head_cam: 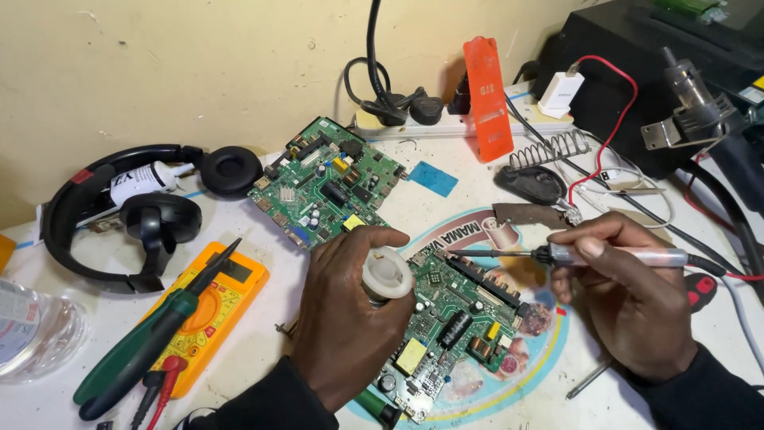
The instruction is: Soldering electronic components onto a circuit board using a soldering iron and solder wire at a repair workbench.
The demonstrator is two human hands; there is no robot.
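- We work at a white table (263, 318) pushed against a cream wall (199, 64), with a round printed mat (541, 358) lying under our hands.
- Our left hand (346, 314) is closed around a small white spool (387, 276), thumb over the top, held above the near circuit board (458, 318).
- That green circuit board lies flat on the mat, between our two hands, partly hidden by the left hand.
- Our right hand (625, 299) is clamped on a soldering iron (573, 255), fingers wrapped around its pale handle.
- The iron lies nearly level and points left; its dark tip sits just above the far edge of the board, close to the spool. We cannot tell whether it touches.
- A second circuit board (326, 183) rests further back on the table, apart from the first.
- A yellow meter (211, 314) lies at the left, with green-handled pliers (151, 338) laid across it and red and black probes beside it.
- Black headphones (135, 211) lie at the far left, and a clear plastic bottle (32, 326) is at the left edge.
- A white power strip (454, 123) with plugs runs along the wall, with an orange tag (487, 95) leaning against it.
- A coiled iron stand (549, 155) sits behind the right hand, and a hot-air tool (692, 103) hangs on a black box at the far right.
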